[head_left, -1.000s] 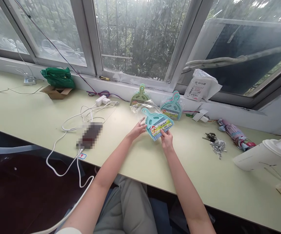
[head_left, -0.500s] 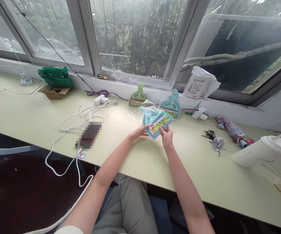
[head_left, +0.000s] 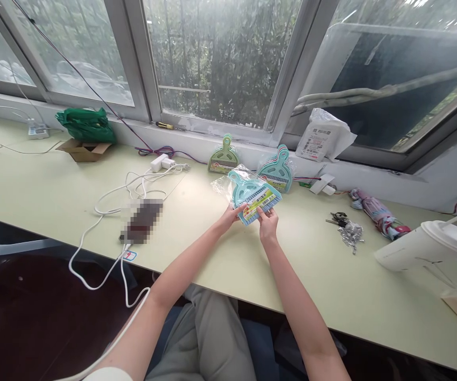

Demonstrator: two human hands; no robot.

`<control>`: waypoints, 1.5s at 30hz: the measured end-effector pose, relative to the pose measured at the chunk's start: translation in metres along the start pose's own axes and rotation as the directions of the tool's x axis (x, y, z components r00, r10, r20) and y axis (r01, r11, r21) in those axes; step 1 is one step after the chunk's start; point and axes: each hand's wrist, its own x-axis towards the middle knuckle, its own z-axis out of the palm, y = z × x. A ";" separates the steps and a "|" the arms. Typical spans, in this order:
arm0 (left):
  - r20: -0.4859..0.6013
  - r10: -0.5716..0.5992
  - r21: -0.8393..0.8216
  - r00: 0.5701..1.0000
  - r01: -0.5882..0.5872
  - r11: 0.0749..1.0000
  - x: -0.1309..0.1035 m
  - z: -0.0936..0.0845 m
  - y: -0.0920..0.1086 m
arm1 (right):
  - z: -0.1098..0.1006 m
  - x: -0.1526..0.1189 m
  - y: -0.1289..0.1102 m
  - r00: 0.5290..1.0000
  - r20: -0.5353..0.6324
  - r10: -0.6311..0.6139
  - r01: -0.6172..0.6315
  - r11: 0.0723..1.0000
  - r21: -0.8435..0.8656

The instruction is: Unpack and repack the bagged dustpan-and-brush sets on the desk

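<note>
Between my two hands is a light blue mini dustpan and brush set [head_left: 254,197] in clear plastic wrap, tilted, with a yellow-green label across its brush bristles. My left hand [head_left: 230,216] grips its lower left corner, thumb on the front. My right hand [head_left: 268,221] pinches the lower edge, also thumb in front. Just behind it, a stack of blue dustpan sets [head_left: 278,168] leans by the window wall. Left of that stands a green dustpan set [head_left: 224,156], wrapped the same way.
On the pale table [head_left: 197,211] lie a pixelated dark device [head_left: 141,221] with white cables, keys [head_left: 347,230], and a folded umbrella [head_left: 381,214]. A white cup [head_left: 422,246] is at right. At the back left sits a cardboard box [head_left: 83,150] under a green bag [head_left: 85,125].
The held dustpan set has turned slightly, its handle tipping more upright. My left hand has shifted a little right along its lower corner. The view has moved slightly.
</note>
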 end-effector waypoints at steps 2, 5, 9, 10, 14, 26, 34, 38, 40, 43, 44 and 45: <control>0.049 -0.041 0.018 0.998 0.040 0.999 -0.001 0.002 -0.001 | -0.002 0.001 0.000 0.999 -0.031 -0.020 0.020 1.000 -0.009; 0.096 -0.057 -0.011 0.994 0.058 0.998 0.000 0.004 -0.005 | -0.003 0.002 -0.001 0.996 -0.065 -0.052 0.052 0.999 -0.012; 0.016 0.024 -0.143 1.000 -0.022 0.989 0.006 0.006 -0.013 | -0.003 0.001 -0.002 0.998 -0.043 -0.040 0.040 0.999 -0.005; -0.022 0.034 -0.157 0.999 -0.037 0.987 0.008 0.006 -0.015 | -0.003 0.001 -0.002 0.999 -0.029 -0.031 0.031 0.999 -0.007; -0.072 0.026 -0.171 0.997 -0.038 0.984 0.012 0.004 -0.020 | -0.005 0.004 -0.005 1.000 0.014 -0.014 0.014 1.000 -0.008; 0.115 -0.072 -0.113 0.991 0.085 0.990 0.009 0.007 -0.024 | -0.015 0.011 -0.019 0.999 -0.022 0.045 -0.045 0.999 -0.003; 0.013 -0.080 -0.142 0.997 0.081 0.986 0.016 0.005 -0.027 | -0.014 0.011 -0.019 0.997 -0.014 0.070 -0.070 0.997 0.013; 0.089 -0.112 0.029 0.990 0.110 0.994 0.010 0.005 -0.024 | -0.023 0.016 -0.025 0.994 0.020 0.103 -0.103 0.995 0.010; 0.198 -0.205 0.115 0.959 0.185 0.976 0.007 0.009 -0.025 | -0.027 0.018 -0.027 0.994 0.007 0.111 -0.111 0.994 0.008; 0.366 -0.327 0.139 0.872 0.296 0.945 0.005 0.016 -0.028 | -0.029 0.018 -0.027 0.994 -0.017 0.107 -0.107 0.994 0.007; 0.381 -0.332 0.118 0.863 0.310 0.943 0.005 0.018 -0.028 | -0.027 0.017 -0.026 0.995 -0.020 0.100 -0.100 0.995 0.011; 0.365 -0.311 0.084 0.877 0.302 0.950 0.005 0.019 -0.027 | -0.026 0.016 -0.025 0.996 -0.021 0.089 -0.088 0.996 0.017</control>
